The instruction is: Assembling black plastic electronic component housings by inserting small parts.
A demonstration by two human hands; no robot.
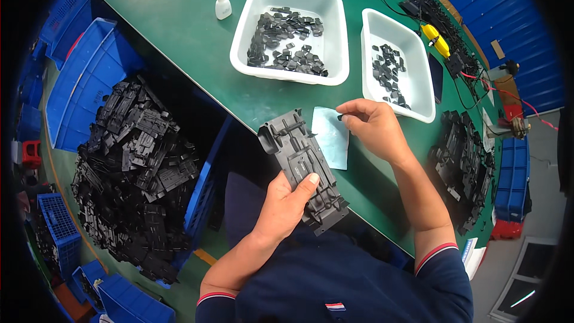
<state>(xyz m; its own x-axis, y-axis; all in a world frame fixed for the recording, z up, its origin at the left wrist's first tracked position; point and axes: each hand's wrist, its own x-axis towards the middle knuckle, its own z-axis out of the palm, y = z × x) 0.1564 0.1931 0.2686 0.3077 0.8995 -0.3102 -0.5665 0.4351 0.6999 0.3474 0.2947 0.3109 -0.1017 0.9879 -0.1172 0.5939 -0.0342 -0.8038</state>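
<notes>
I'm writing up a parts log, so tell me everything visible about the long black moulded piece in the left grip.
The long black moulded piece looks plastic and roughly rectangular, with raised ribs, recesses and a curved, flared lip at its far left corner. It slants from upper left to lower right, near the green table's edge. The left grip holds its near left side, thumb across the visible face; the underside is hidden.

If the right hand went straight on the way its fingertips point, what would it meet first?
Probably the far end of the long black part held in the left hand, after crossing over the pale sheet; heights are hard to judge here.
</notes>
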